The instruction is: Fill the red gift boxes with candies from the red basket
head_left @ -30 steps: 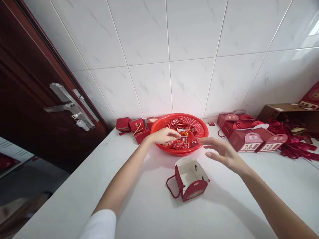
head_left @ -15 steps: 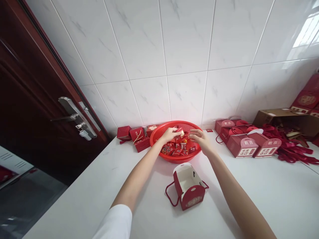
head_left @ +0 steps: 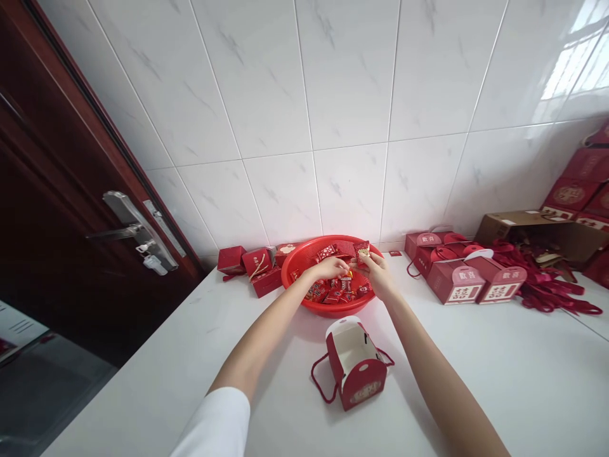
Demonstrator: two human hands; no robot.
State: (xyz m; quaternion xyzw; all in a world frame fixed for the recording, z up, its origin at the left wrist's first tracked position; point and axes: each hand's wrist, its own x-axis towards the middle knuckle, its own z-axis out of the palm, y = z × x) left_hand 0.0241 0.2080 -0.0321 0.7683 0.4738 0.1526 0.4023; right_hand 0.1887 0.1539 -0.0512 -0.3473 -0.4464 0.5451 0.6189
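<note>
Box of red card (head_left: 366, 383), open-topped, white inside, with red cord handles, standing on the white worktop (head_left: 285, 412), nearer than both hands. Beyond it, right hand (head_left: 370, 265) with thumb and fingers pinched on a small shiny red-and-pale packet (head_left: 362, 249). Just beside, left hand (head_left: 334, 268), half-curled over shiny red wrapped pieces (head_left: 335, 296) in a round red plastic basket (head_left: 328, 311); grip on anything there impossible to tell. Best to pinch lightly, avoid crushing, pick by fingertip and clear the rim without snagging. Left of the left hand, small red card boxes (head_left: 266, 279); well right of the right hand, white-panelled red boxes (head_left: 457, 279), then dark red ribbons (head_left: 547, 295). Behind, white marbled tile wall (head_left: 349, 190).
</note>
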